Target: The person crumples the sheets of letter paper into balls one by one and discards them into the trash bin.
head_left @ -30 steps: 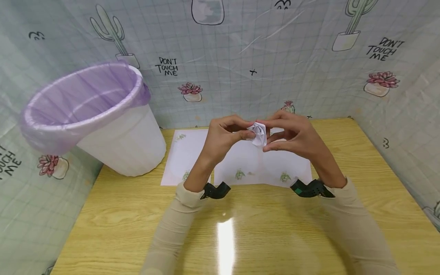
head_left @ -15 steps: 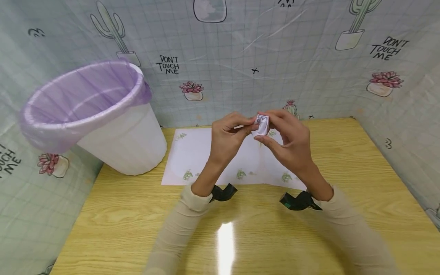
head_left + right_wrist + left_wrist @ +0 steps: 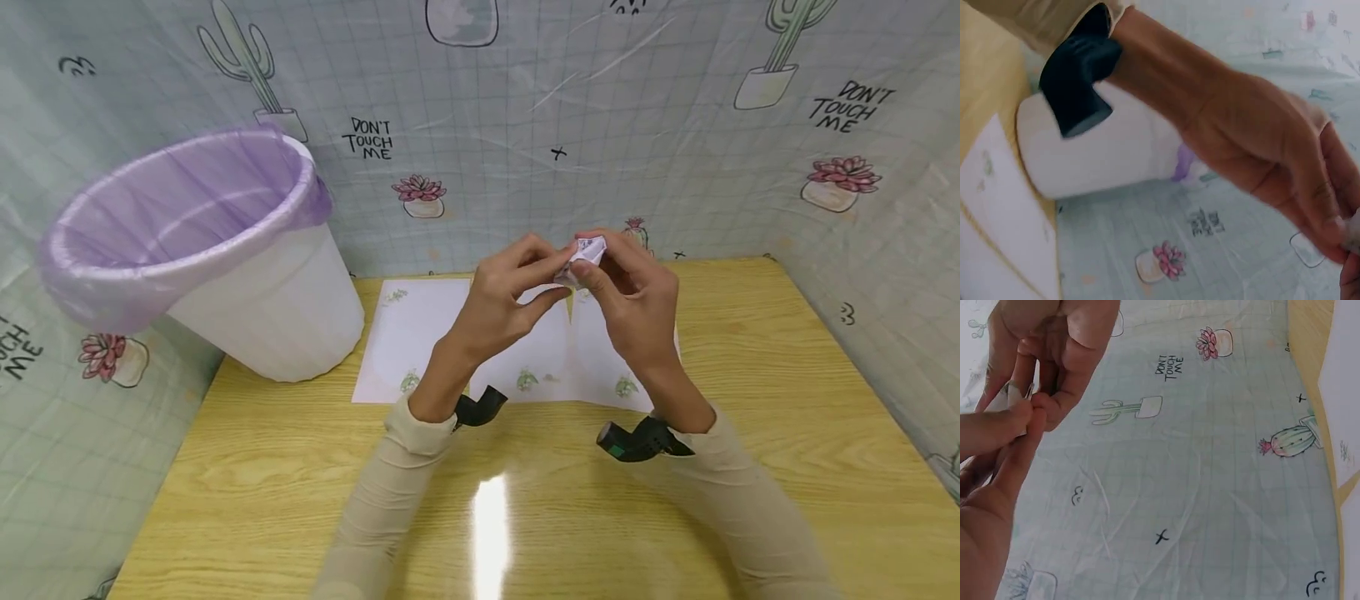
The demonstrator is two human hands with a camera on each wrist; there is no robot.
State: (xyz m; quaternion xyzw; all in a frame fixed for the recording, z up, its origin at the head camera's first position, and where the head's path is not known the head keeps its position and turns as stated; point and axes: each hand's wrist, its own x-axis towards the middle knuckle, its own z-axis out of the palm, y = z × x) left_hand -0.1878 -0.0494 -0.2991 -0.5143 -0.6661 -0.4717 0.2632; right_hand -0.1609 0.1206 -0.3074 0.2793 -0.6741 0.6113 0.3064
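A small crumpled piece of white paper is up between both hands, in front of the back wall in the head view. My right hand grips it from the right, thumb across its near face. From the left, my left hand has its fingertips at the paper's left edge, the thumb lower down. The left wrist view shows the left hand pinching at the paper, with the right hand above. Fingers hide much of the paper there. In the right wrist view, the left hand reaches the paper at the frame's edge.
White sheets with green plant prints lie side by side on the wooden table, beneath the hands. A white bin with a purple liner stands at the left. Cactus-printed cloth covers the surrounding walls.
The paper has moved up and slightly right and has been turned. My right thumb has shifted from its lower edge onto its face; the left thumb has dropped away from the index finger.
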